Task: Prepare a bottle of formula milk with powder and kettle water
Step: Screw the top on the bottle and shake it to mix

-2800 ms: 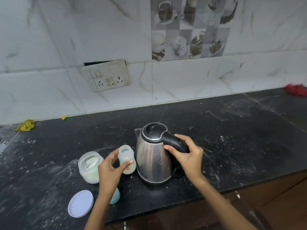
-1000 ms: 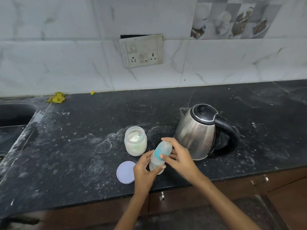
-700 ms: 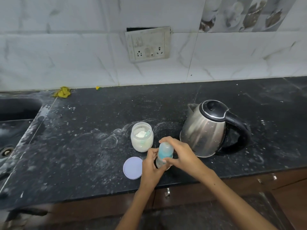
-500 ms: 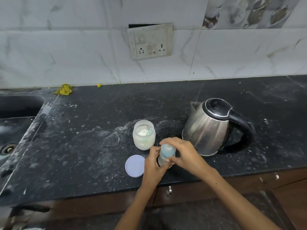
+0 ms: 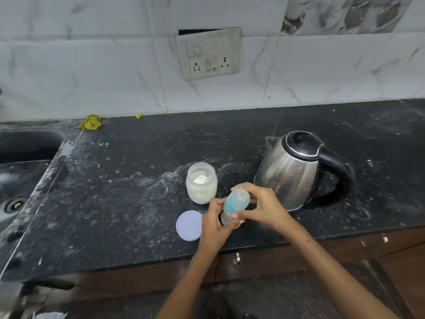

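A small baby bottle (image 5: 236,201) with a blue collar and clear cap stands at the counter's front edge. My left hand (image 5: 213,226) grips its lower body. My right hand (image 5: 262,207) curls round its capped top. Just behind stands an open jar of white formula powder (image 5: 201,183) with a scoop inside. The jar's pale round lid (image 5: 189,225) lies flat to the left of my left hand. A steel kettle (image 5: 292,171) with a black lid and handle stands at the right, lid closed.
The black stone counter (image 5: 115,192) is dusted with white powder. A sink (image 5: 20,162) lies at the left. A wall socket plate (image 5: 208,52) hangs on the tiled wall. A yellow cloth scrap (image 5: 90,122) sits by the back edge. Wooden cabinet fronts (image 5: 264,261) run below.
My right hand left the kettle handle and joined the left on the bottle, which now wears its blue collar and cap. The bottle moved forward to the counter's edge.
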The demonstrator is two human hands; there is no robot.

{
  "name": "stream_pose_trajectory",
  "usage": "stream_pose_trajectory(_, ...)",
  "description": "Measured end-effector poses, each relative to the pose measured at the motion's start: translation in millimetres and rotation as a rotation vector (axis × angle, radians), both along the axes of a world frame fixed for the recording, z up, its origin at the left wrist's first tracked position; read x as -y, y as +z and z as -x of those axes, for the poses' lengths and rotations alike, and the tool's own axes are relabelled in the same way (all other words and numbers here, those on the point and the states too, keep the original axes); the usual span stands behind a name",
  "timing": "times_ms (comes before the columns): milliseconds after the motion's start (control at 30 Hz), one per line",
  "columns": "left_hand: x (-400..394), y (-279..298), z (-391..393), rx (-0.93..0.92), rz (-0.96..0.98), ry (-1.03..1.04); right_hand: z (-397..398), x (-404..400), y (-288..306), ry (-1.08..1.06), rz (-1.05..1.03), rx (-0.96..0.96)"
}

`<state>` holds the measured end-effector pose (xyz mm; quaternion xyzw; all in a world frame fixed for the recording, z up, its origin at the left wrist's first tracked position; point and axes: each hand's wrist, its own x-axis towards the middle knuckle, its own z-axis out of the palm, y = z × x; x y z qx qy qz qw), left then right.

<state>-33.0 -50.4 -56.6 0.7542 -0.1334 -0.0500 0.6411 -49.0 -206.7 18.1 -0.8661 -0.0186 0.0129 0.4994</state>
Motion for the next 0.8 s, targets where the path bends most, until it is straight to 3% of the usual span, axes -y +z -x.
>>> stream_pose_trajectory(133,0,0,-1,0.002,-0.007,0.001,-2,-13,7,-0.086,0.377,0.038)
stream_pose_trajectory(233,0,-1,-1,-0.006,-0.001,0.002,-11,-20,19,-0.02,0.541,-0.026)
stream_pose_trajectory(433,-1,-3,-2,0.004,-0.013,0.002,-24,-13,28,0.128,0.546,-0.089)
stream_pose_trajectory(633,-1,-3,-1,0.019,-0.038,0.0,-26,-5,45,0.053,0.478,0.028)
stream_pose_trajectory(800,-1,-3,-2,0.03,-0.041,0.001,-25,-11,40,0.1,0.579,-0.016)
